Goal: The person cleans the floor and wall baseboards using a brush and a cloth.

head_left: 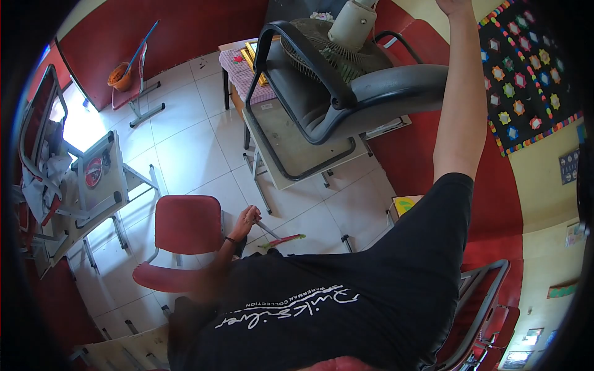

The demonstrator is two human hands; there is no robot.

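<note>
My left hand (249, 216) is closed around a grey stick with a thin red and green end (283, 240). That end lies over the white floor tiles, and its exact kind does not show. Beside this hand stands a red chair (187, 224). My right arm reaches up, and only part of my right hand (455, 6) shows at the top edge, its fingers cut off. Near the right forearm, a black armchair (377, 93) sits on a desk (281, 133). A dusty fan (352, 31) rests on the armchair.
Stacked desks and chairs (93, 176) stand at the left. Farther back, a chair bears an orange bucket (119, 77) with a blue stick. A pink-covered table (244, 71) adjoins the desk. On the right wall hangs a black patterned cloth (526, 68); folded chairs (486, 309) are below.
</note>
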